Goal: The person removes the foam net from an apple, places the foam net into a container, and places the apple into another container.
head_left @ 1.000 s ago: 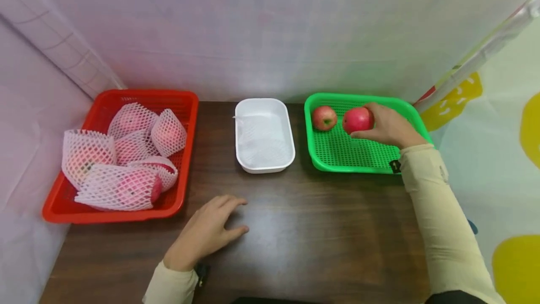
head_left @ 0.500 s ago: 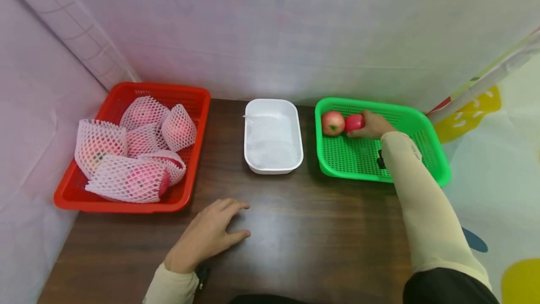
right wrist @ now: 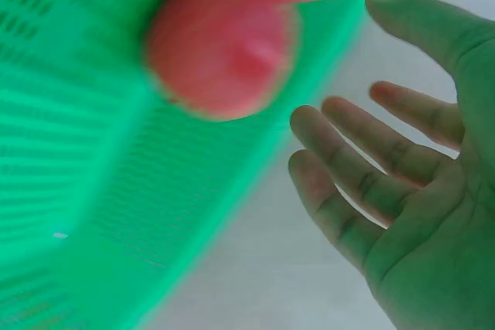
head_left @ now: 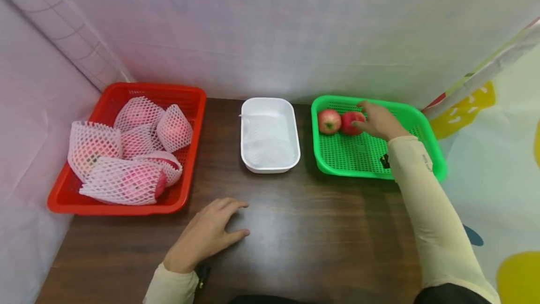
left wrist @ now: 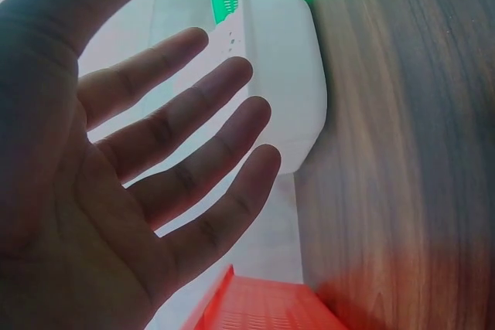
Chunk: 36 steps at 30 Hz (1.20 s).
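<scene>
Two bare apples sit side by side at the left end of the green basket point(head_left: 350, 171): a paler apple point(head_left: 329, 121) at the left and a redder apple point(head_left: 351, 123) against it. Just right of the redder apple is my right hand point(head_left: 381, 121), fingers apart and holding nothing. The right wrist view shows that apple point(right wrist: 220, 48) away from the spread fingers. My left hand point(head_left: 206, 233) is held over the wooden table in front, fingers loosely extended. In the left wrist view its palm point(left wrist: 85, 222) is bare, with the white tray beyond the fingertips.
A red basket point(head_left: 126, 209) at the left holds several apples in white foam nets point(head_left: 94, 147). Between the baskets stands a white tray point(head_left: 270, 170) with foam net sleeves point(head_left: 270, 140) in it. White sheeting point(head_left: 261, 36) rises behind and at both sides.
My right hand lowered the redder apple into the green basket beside the paler one, then let go and drew slightly up and right. The left hand has stayed in place.
</scene>
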{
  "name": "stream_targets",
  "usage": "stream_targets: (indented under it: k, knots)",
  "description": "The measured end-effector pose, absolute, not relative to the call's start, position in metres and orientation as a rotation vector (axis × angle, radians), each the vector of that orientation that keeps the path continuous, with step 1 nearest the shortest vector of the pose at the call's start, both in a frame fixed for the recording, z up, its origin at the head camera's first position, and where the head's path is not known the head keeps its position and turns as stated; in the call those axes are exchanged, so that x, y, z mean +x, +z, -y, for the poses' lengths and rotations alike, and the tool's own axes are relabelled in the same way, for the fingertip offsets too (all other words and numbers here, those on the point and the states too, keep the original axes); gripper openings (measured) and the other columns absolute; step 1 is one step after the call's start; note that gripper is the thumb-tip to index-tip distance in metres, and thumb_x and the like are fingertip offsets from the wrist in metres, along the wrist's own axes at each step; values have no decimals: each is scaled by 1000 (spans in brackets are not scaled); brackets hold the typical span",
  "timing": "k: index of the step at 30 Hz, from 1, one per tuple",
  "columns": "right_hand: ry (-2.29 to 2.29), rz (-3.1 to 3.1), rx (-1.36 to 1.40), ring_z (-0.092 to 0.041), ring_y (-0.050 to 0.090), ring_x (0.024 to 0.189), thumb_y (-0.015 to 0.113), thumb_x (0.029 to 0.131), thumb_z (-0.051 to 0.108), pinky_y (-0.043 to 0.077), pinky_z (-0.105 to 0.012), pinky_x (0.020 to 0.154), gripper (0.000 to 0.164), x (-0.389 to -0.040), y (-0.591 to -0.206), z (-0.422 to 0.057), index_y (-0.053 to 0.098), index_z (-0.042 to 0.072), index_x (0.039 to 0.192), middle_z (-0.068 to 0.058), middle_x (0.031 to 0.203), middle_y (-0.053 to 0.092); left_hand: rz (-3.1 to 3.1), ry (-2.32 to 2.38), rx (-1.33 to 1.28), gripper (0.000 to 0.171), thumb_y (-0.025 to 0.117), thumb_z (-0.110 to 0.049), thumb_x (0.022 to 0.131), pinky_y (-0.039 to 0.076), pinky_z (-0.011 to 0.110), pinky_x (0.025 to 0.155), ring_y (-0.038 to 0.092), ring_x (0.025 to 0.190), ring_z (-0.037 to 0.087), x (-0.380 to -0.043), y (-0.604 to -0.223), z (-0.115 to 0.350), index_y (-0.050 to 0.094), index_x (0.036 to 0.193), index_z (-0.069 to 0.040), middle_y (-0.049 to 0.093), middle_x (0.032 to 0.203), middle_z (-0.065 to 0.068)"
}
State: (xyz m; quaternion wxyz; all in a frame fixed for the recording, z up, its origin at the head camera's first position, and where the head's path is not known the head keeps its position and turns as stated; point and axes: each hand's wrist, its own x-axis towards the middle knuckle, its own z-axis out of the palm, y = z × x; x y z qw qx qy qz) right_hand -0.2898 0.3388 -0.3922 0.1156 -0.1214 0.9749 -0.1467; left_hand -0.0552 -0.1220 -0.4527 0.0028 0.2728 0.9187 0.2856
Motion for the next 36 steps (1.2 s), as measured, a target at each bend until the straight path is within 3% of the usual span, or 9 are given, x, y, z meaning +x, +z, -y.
stream_targets:
  k: [4, 8, 14, 19, 29, 36]
  knots:
    - [-454, -3005, -482, -42, 54, 115, 66, 97, 23, 45, -59, 91, 52, -249, -369, -314, 47, -2, 139, -25, 132, 55, -2892, 876, 842, 55, 86, -41, 77, 50, 41, 93, 61, 109, 19, -56, -450, 124, 69, 122, -15, 66, 118, -2]
    - [-473, -3184, -714, -37, 60, 104, 75, 91, 20, 50, -54, 85, 44, -201, -363, -284, 59, -1, 126, -19, 119, 64, -2878, 864, 819, 56, 85, -41, 77, 50, 41, 92, 61, 108, 18, -57, -448, 125, 68, 124, -15, 66, 118, -3]
    - [-591, -3286, -1065, -33, 65, 98, 82, 81, 19, 53, -49, 83, 43, -133, -390, -246, 66, 0, 115, -15, 108, 69, -2878, 862, 826, 54, 85, -41, 78, 51, 41, 90, 62, 107, 17, -56, -447, 124, 68, 123, -16, 66, 117, -3]
    - [-729, -3239, -1105, -27, 65, 94, 81, 81, 23, 53, -45, 79, 40, -92, -420, -220, 69, 4, 113, -9, 103, 70, -2875, 880, 844, 54, 85, -40, 78, 51, 40, 90, 61, 107, 18, -55, -447, 122, 68, 122, -15, 66, 116, -2]
    - [-872, -3153, -1002, -20, 65, 96, 82, 83, 23, 53, -42, 77, 37, -70, -435, -203, 70, 6, 114, -3, 108, 70, -2871, 897, 845, 51, 85, -39, 79, 51, 40, 91, 61, 109, 17, -56, -448, 121, 69, 122, -17, 65, 116, -3]
    - [-908, -3135, -1007, -20, 65, 95, 81, 83, 22, 54, -40, 77, 37, -74, -434, -204, 70, 4, 114, -4, 108, 70, -3043, 896, 1002, 49, 89, -25, 75, 51, 45, 91, 61, 108, 26, -69, -425, 153, 69, 118, -11, 66, 114, 5]
